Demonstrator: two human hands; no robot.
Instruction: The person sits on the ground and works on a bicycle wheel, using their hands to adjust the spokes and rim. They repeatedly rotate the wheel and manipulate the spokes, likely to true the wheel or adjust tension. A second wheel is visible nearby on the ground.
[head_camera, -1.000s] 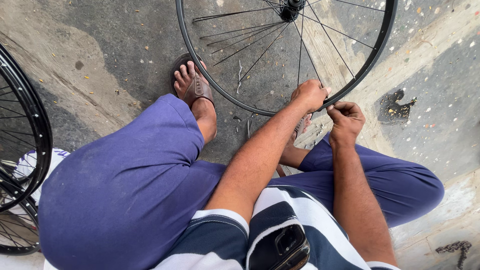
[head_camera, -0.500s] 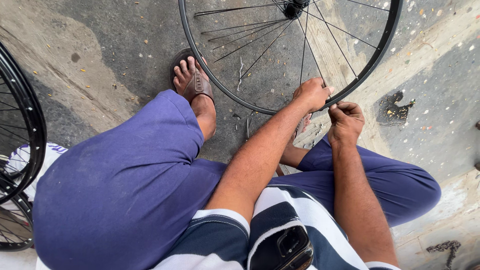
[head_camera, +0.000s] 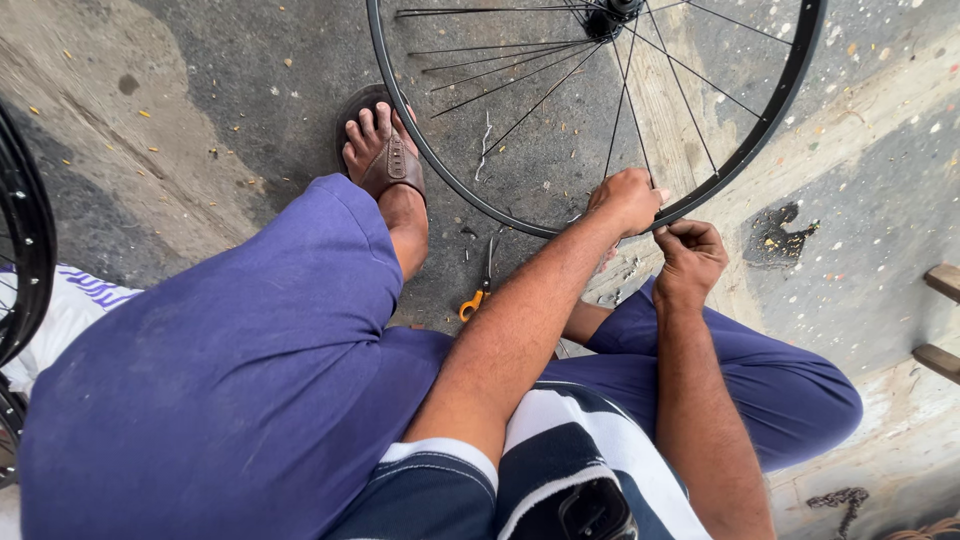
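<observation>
A black bicycle wheel rim (head_camera: 420, 150) with thin spokes (head_camera: 540, 100) stands on the ground in front of me, its hub (head_camera: 612, 12) at the top edge. My left hand (head_camera: 625, 200) is closed around the lowest part of the rim. Just below and to the right, my right hand (head_camera: 690, 255) is curled, its fingertips pinched together against the rim's outer edge. Whatever they pinch is hidden. Both forearms reach out over my blue-trousered knees (head_camera: 250, 370).
My left foot in a brown sandal (head_camera: 385, 160) rests beside the rim. Orange-handled pliers (head_camera: 478, 292) lie on the concrete between my legs. Another black wheel (head_camera: 25, 260) stands at the left edge. A wooden piece (head_camera: 940, 320) is at the right, and a chain (head_camera: 840, 498) lies at the bottom right.
Both hands stay at the bottom of the rim. The view has shifted slightly. The pliers on the ground now show more plainly.
</observation>
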